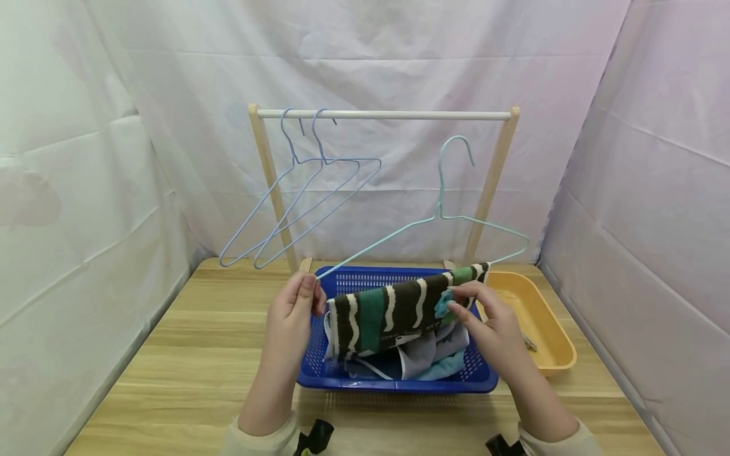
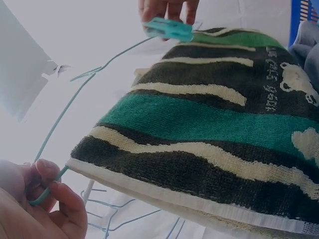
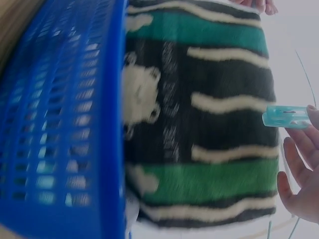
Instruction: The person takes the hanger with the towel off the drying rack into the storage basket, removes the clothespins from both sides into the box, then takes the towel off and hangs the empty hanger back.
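Note:
At its lower left corner, my left hand (image 1: 294, 297) grips a mint-green wire hanger (image 1: 383, 239). A striped towel (image 1: 372, 316), brown, green and cream with a bear pattern, hangs folded over the hanger's bottom bar. My right hand (image 1: 492, 320) pinches a teal clothespin (image 3: 285, 116) by one end. Its other end overlaps the towel's folded top edge in the right wrist view; whether it bites the cloth I cannot tell. Beneath the towel stands a blue plastic basket (image 1: 393, 384) holding grey and light blue cloths (image 1: 436, 351).
Behind the basket stands a rack with a white rail (image 1: 399, 114) and wooden posts. Two blue wire hangers (image 1: 274, 196) hang at its left end. A yellow tray (image 1: 556, 323) with a few small clips (image 1: 529, 343) sits right of the basket. White cloth walls enclose the wooden table (image 1: 188, 354).

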The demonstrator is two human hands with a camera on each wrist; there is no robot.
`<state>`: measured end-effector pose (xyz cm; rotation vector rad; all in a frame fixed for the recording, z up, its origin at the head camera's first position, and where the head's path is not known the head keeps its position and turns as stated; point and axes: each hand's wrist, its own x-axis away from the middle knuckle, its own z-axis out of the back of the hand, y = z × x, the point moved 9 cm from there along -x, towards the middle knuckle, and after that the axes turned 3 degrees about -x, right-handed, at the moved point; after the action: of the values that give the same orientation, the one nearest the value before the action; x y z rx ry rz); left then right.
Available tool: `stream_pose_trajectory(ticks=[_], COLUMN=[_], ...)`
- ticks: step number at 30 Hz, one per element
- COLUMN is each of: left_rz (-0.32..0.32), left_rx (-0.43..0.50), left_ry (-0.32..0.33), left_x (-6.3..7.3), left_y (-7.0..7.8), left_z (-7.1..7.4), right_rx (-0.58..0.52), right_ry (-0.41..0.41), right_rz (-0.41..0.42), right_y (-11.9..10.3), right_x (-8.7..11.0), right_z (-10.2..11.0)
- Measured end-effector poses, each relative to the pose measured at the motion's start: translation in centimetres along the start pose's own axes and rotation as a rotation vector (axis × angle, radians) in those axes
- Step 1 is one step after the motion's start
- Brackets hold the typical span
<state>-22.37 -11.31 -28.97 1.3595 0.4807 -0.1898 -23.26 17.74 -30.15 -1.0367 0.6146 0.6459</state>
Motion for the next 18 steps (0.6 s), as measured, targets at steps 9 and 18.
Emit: stream_pose_trajectory(ticks=[9,18], left_rz=[-0.045,-0.011], left_rx=[-0.009,0.065], left_ry=[0.058,0.053], left_x=[-0.3,-0.5], left_y=[0.6,0.2], left_z=[1.0,1.2], right_rx=[0.087,0.171], right_ry=[0.028,0.023], right_rz=[-0.126,-0.236], right_y=[3.4,6.9], right_x=[0.8,1.7], right_z=[2.3,3.5])
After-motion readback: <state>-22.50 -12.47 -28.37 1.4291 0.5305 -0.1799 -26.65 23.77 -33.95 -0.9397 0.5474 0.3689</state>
